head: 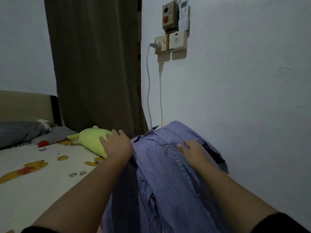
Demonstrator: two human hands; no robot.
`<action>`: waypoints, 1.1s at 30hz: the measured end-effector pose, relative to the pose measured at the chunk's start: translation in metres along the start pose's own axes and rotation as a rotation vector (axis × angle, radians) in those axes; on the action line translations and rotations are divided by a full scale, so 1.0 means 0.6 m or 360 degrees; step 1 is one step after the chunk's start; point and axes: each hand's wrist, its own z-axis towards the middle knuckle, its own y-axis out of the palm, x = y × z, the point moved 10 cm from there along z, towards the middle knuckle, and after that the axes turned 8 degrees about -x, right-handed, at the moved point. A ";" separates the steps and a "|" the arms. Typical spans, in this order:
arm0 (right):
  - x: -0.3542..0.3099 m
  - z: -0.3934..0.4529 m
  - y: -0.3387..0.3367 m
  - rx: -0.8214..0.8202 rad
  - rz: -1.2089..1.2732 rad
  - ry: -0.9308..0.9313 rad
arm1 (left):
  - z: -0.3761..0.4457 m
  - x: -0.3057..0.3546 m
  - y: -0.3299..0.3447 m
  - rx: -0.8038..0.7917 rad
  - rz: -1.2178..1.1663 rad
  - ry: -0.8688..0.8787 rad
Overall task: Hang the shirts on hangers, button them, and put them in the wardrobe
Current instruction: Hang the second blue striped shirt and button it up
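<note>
A blue-and-white striped shirt (161, 179) lies stretched out on the bed in front of me, collar toward the wall, its button placket running down the middle. My left hand (116, 145) hovers over the shirt's left shoulder edge with fingers spread and relaxed. My right hand (191, 152) lies flat on the chest of the shirt, just right of the placket, fingers straight. No hanger is visible; any hanger would be hidden under the fabric.
A yellow-green plush toy (90, 138) lies just beyond my left hand. The bed sheet (42, 174) with cartoon bears spreads to the left, with grey pillows (21, 132) behind. A brown curtain (96, 64) and a white wall with sockets (171, 42) and hanging cables stand ahead.
</note>
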 end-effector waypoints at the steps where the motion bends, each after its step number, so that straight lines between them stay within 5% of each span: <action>1: -0.004 0.003 0.014 -0.0032 -0.0018 -0.0006 | 0.001 0.008 0.010 -0.0027 -0.0006 0.0038; 14: 0.010 -0.054 -0.016 0.0013 -0.0270 -0.0003 | -0.095 0.134 -0.002 -0.0125 -0.0080 0.0692; 33: 0.141 -0.483 -0.465 0.0649 -0.0740 0.0494 | -0.504 0.506 -0.172 -0.0072 -0.0383 0.1531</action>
